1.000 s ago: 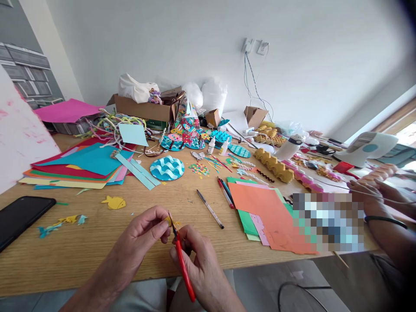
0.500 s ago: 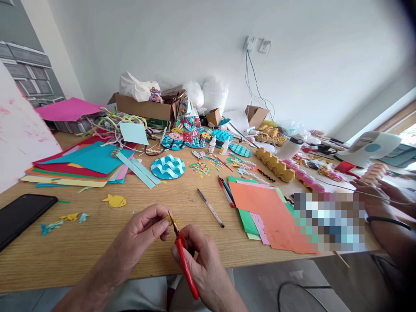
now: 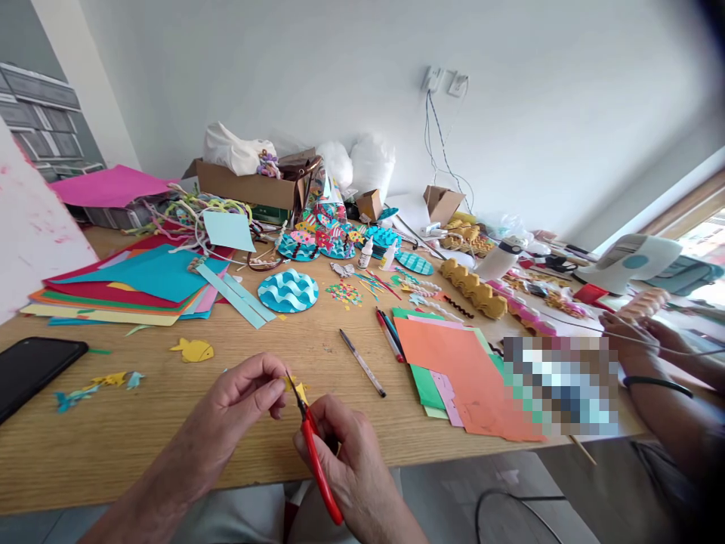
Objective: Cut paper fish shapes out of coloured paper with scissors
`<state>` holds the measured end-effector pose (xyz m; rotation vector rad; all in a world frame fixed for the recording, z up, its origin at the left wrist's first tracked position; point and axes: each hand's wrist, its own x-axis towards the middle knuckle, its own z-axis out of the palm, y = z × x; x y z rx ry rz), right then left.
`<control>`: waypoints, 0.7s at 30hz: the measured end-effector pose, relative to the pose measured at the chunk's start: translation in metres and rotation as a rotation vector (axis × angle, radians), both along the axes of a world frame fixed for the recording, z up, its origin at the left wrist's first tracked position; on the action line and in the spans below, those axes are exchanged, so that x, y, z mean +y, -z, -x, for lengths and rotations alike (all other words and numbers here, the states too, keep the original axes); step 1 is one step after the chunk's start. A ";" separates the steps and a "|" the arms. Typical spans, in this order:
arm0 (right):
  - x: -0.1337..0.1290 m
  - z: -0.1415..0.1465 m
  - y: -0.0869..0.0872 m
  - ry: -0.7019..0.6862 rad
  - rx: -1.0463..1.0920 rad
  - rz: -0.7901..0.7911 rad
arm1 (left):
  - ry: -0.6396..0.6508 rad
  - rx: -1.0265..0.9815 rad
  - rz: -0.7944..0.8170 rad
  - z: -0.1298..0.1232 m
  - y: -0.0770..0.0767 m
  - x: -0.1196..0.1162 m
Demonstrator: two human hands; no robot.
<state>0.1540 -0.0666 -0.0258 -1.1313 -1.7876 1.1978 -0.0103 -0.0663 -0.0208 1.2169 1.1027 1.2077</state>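
Observation:
My right hand [image 3: 345, 446] is wrapped round the handles of red-handled scissors [image 3: 318, 461], whose dark blades point up and left. A small piece of yellow paper [image 3: 300, 389] is at the blades. The thumb and fingers of my left hand [image 3: 254, 393] pinch that paper at its left side, close to the blade tips; its exact outline is partly hidden. Left of my hands lies a yellow paper fish [image 3: 193, 350] on the wooden table [image 3: 186, 431]. Yellow and light blue paper scraps [image 3: 102, 384] lie farther left.
A black phone [image 3: 37, 370] lies at the left. Coloured paper sheets [image 3: 136, 283] are stacked behind it. A pen [image 3: 362, 363] and orange paper [image 3: 453, 370] are to the right. Another person's hands [image 3: 634, 336] hold a ridged pale piece at the far right.
The view has shifted slightly. The yellow paper at the scissor blades now shows more to the right of them. Both hands keep their grips.

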 end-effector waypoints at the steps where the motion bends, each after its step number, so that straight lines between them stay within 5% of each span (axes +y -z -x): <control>1: 0.000 0.000 0.000 -0.001 -0.002 0.002 | -0.005 -0.003 0.004 0.000 0.000 0.000; 17: 0.001 -0.001 0.001 -0.012 -0.020 0.051 | -0.051 -0.084 0.028 0.000 -0.002 -0.001; 21: 0.002 -0.003 0.002 -0.048 0.010 0.192 | -0.108 -0.049 0.030 0.001 -0.004 0.002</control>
